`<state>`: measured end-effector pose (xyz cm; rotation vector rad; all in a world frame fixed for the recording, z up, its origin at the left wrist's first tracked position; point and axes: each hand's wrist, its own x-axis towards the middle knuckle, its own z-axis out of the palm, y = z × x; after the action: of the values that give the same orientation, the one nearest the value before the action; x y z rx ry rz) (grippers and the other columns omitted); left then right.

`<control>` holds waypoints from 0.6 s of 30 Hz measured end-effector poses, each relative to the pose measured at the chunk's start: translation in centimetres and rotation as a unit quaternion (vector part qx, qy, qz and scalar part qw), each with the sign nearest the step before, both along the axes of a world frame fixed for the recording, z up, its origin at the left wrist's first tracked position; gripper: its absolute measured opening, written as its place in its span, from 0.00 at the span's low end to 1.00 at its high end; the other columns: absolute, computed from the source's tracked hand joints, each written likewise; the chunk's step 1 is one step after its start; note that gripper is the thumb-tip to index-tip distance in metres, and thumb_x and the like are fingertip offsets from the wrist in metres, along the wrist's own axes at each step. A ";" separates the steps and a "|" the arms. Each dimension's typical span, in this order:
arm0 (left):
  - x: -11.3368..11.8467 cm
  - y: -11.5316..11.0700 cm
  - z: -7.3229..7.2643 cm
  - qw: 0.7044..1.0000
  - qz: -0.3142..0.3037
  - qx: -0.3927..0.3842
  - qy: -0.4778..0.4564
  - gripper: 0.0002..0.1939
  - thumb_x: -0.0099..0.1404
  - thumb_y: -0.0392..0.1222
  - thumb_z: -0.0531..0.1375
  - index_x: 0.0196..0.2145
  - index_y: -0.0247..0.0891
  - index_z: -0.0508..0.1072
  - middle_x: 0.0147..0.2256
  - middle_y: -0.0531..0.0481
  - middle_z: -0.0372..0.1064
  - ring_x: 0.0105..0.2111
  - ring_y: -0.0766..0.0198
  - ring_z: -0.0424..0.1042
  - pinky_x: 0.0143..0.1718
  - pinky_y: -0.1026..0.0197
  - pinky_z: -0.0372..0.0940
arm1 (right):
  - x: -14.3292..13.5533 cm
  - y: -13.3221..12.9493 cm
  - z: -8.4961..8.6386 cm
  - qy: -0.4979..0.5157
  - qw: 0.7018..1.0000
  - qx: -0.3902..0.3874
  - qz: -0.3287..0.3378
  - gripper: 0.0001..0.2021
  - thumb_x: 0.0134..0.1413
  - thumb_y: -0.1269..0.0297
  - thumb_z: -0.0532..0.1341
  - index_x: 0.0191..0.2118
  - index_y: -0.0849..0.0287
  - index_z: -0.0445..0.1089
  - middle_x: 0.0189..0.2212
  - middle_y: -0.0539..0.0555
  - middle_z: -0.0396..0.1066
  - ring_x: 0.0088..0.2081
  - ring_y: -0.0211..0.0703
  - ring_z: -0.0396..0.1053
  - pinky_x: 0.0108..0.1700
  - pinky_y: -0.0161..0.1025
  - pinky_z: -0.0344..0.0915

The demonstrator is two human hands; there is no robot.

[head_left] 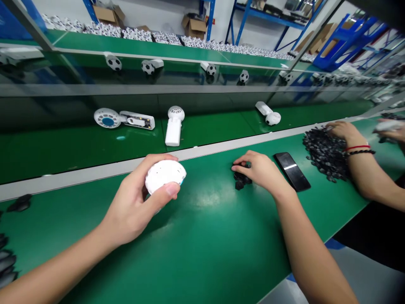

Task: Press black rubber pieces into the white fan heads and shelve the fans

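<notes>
Currently, the white round housing point(165, 174) is held above the worktop point(202, 253), near its far edge. The left hand point(139, 194) grips it by the rim, thumb on the near side and fingers wrapped behind. The right hand point(256, 166) reaches down to a small cluster of black parts point(242, 181), thumb and fingertips drawn close together; whether a part is pinched between them cannot be told.

Handling: the housing appears to be moulded plastic, probably light and stiff, with a smooth shell that may slip under a loose grip. Take hold at opposite sides of the rim; avoid pressing on the slotted face, which could mark or crack. The black parts look light and are likely easy to scatter; pick them singly with the fingertips.

Markings: no brand, label or lettering can be read on the housing. The dark phone point(292, 171), lying right of the cluster, shows no legible text. The white handheld fan point(174, 126) beyond the worktop edge likewise carries no readable writing.
</notes>
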<state>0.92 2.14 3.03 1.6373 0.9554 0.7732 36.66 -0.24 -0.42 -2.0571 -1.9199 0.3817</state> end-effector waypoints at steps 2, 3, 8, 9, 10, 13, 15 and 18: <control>0.2 -0.3 0.0 0.998 -0.009 0.013 -0.065 0.27 0.70 0.51 0.66 0.63 0.52 0.64 0.50 0.46 0.73 0.42 0.55 0.78 0.38 0.56 0.74 | -0.3 0.2 -0.3 -0.008 1.000 0.013 -0.002 0.08 0.64 0.57 0.68 0.40 0.52 0.83 0.40 0.53 0.77 0.41 0.47 0.74 0.43 0.43 0.64; 0.4 -0.4 0.1 0.995 -0.019 0.038 -0.092 0.32 0.69 0.48 0.68 0.65 0.53 0.61 0.54 0.45 0.72 0.48 0.53 0.78 0.45 0.54 0.75 | -0.3 0.3 -0.5 0.005 1.000 0.023 0.000 0.09 0.65 0.58 0.66 0.39 0.53 0.83 0.40 0.53 0.77 0.41 0.47 0.74 0.44 0.43 0.64; 0.6 -0.5 -0.1 0.979 -0.082 0.186 -0.022 0.44 0.65 0.41 0.72 0.72 0.58 0.58 0.71 0.48 0.59 0.71 0.48 0.60 0.71 0.45 0.59 | -1.3 1.4 -2.4 0.114 0.992 0.056 -0.016 0.09 0.65 0.58 0.66 0.41 0.54 0.83 0.40 0.52 0.78 0.40 0.43 0.74 0.42 0.40 0.64; 0.5 -0.3 -0.3 0.972 -0.089 0.218 0.007 0.43 0.65 0.42 0.71 0.72 0.58 0.58 0.70 0.48 0.60 0.70 0.47 0.61 0.70 0.44 0.59 | -1.5 1.6 -2.7 0.106 0.992 0.059 -0.041 0.08 0.63 0.57 0.67 0.40 0.53 0.83 0.40 0.52 0.78 0.39 0.43 0.73 0.39 0.40 0.63; 0.3 -0.2 -0.5 0.961 -0.091 0.257 0.035 0.43 0.64 0.44 0.72 0.71 0.58 0.59 0.68 0.47 0.63 0.67 0.46 0.65 0.68 0.43 0.61 | -1.8 1.7 -2.9 0.088 0.992 0.058 -0.067 0.08 0.62 0.56 0.68 0.40 0.53 0.83 0.40 0.51 0.78 0.38 0.43 0.72 0.37 0.40 0.61; -0.4 0.2 -0.8 0.932 -0.066 0.342 0.102 0.42 0.58 0.51 0.74 0.66 0.53 0.64 0.57 0.43 0.72 0.53 0.44 0.75 0.52 0.47 0.72 | -2.4 1.6 -2.7 0.046 0.994 0.039 -0.091 0.09 0.65 0.55 0.66 0.39 0.51 0.81 0.42 0.50 0.78 0.40 0.44 0.73 0.34 0.40 0.58; -0.7 0.1 -0.5 0.947 -0.031 0.293 0.125 0.40 0.58 0.54 0.74 0.64 0.50 0.65 0.54 0.43 0.73 0.45 0.49 0.77 0.39 0.56 0.74 | -2.7 1.3 -2.2 0.022 0.998 0.030 -0.055 0.12 0.70 0.57 0.60 0.41 0.51 0.82 0.44 0.50 0.78 0.45 0.46 0.73 0.38 0.41 0.60; -0.6 -0.1 0.4 0.983 0.008 0.147 0.111 0.38 0.60 0.55 0.72 0.64 0.50 0.66 0.50 0.46 0.73 0.36 0.57 0.76 0.27 0.64 0.69 | -2.8 0.7 -1.3 -0.026 0.999 0.026 -0.014 0.15 0.73 0.55 0.58 0.42 0.51 0.82 0.44 0.51 0.79 0.50 0.49 0.73 0.40 0.42 0.61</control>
<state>0.32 2.05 3.42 2.0084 1.0479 0.7823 33.81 0.46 -1.75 -2.0781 -1.9070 0.2725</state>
